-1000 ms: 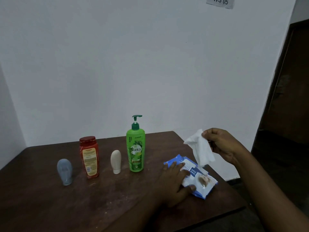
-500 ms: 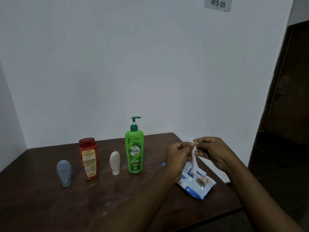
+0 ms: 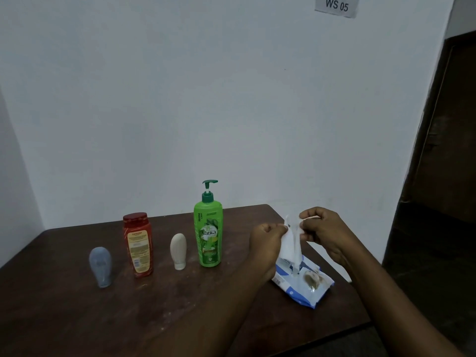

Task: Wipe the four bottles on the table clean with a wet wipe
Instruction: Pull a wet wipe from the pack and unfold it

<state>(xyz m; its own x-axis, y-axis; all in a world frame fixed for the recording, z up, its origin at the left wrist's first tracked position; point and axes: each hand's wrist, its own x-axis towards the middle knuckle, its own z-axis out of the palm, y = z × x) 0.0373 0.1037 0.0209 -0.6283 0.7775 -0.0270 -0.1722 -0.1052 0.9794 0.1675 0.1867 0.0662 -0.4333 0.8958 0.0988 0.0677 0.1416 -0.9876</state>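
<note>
Several bottles stand in a row on the dark wooden table point(image 3: 64, 318): a small grey tube point(image 3: 101, 266) at the left, a red bottle point(image 3: 138, 244), a small cream tube point(image 3: 178, 251) and a tall green pump bottle point(image 3: 208, 228). To their right, above a blue-and-white wipe pack point(image 3: 306, 282), my left hand point(image 3: 266, 240) and my right hand point(image 3: 320, 228) both pinch the top corners of a white wet wipe point(image 3: 291, 243), which hangs down between them.
The table's right edge runs close beside the wipe pack. A white wall stands behind the table, with a "WS 05" sign point(image 3: 336, 6) high up. A dark doorway point(image 3: 443, 176) lies to the right.
My left hand left the wipe pack and rose to pinch the wipe that my right hand held. Both hands now hold it a little apart, and the wipe is spreading open.
</note>
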